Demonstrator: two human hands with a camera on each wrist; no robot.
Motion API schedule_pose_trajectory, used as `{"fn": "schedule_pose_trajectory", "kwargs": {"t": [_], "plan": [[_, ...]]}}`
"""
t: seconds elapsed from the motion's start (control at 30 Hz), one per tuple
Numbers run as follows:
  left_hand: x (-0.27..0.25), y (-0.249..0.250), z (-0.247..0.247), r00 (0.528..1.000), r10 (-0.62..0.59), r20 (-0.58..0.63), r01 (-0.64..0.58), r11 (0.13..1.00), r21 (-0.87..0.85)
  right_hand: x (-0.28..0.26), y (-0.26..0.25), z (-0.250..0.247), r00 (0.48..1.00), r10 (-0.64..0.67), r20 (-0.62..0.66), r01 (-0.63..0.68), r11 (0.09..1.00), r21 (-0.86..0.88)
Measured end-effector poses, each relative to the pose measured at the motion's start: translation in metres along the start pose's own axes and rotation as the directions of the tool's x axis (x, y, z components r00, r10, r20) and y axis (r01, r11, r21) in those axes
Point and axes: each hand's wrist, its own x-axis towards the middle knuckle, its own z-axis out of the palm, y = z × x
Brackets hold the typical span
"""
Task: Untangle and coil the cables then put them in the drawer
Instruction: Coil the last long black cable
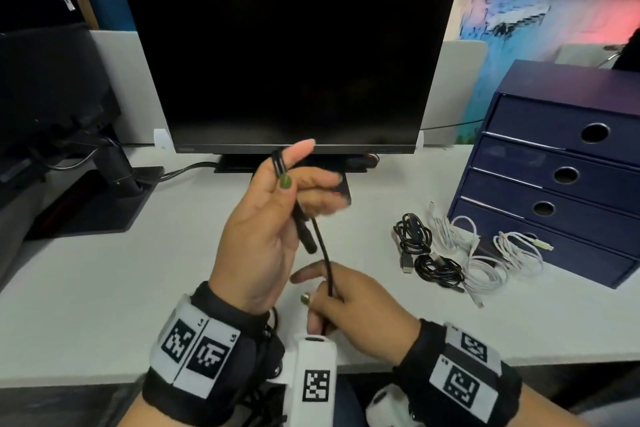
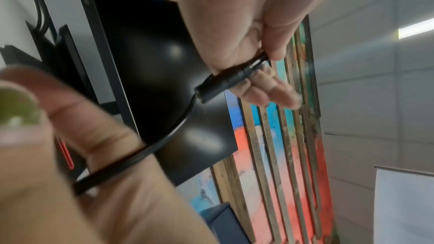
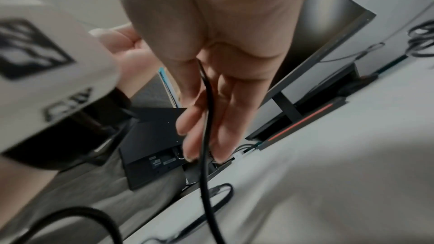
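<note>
1. Head view: left hand (image 1: 263,218) pinches the black cable (image 1: 325,263) by its plug end above the desk (image 1: 104,288); right hand (image 1: 349,308) grips it lower.
2. Left wrist view: the plug (image 2: 225,81) sits between fingertips; a tug could slip it.
3. Right wrist view: slack trails below, likely to snag.

A black cable (image 1: 325,263) hangs in the air above the desk's near edge; coiled black cables (image 1: 424,253) and white cables (image 1: 491,260) lie beside the navy drawer unit (image 1: 561,177).
</note>
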Motion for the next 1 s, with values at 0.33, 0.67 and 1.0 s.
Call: {"fn": "schedule_pose_trajectory", "kwargs": {"t": [0.33,0.67,1.0], "plan": [[-0.001,-0.010,-0.023,0.999,0.029,-0.031,0.003,0.681,0.732,-0.023,-0.020,-0.035,0.977,-0.205,-0.064,0.166,0.909,-0.381],[-0.011,-0.008,0.006,0.941,-0.230,0.248,0.096,0.885,0.455,-0.025,-0.067,-0.090,0.706,-0.609,-0.360,0.461,0.782,-0.420],[-0.011,0.005,0.018,0.893,-0.153,0.423,0.261,0.943,-0.208,-0.002,-0.050,-0.057,0.817,-0.442,-0.370,0.494,0.868,0.054]]}}
